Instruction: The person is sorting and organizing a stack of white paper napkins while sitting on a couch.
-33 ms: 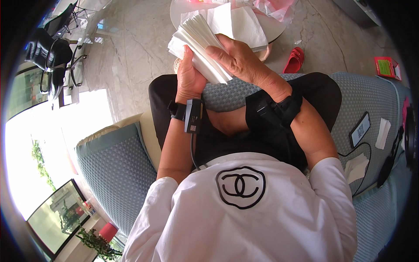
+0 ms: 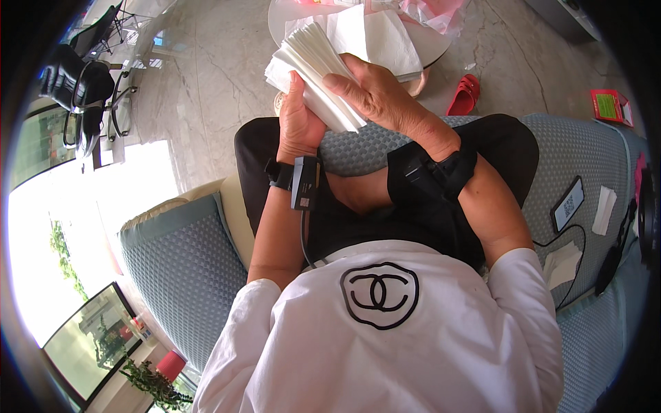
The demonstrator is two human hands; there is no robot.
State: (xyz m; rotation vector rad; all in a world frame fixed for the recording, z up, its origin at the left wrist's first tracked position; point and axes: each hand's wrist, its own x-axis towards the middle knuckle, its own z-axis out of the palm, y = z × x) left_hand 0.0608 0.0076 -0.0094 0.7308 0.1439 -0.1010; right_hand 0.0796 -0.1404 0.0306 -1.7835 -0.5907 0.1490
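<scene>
The stack of thin white paper (image 2: 313, 72) is up in the air, on the near left side of the round table (image 2: 281, 22), and both hands have it. The left hand (image 2: 301, 117) holds the near left side, its thumb pressed on the front and its other fingers hidden behind. The right hand (image 2: 375, 89) pinches the right side, thumb on the front, the rest around the back – I cannot tell just how those fingers sit. The far end of the stack fans out a bit. It looks like many layers are already gathered here, but the ends do not line up neatly yet. More seems left: big white sheets (image 2: 391, 45) lie on the table, not in the hands. A pink plastic bag (image 2: 437, 14) sits at the table's far right – and a red shoe (image 2: 465, 95) is on the floor to the table's right.
</scene>
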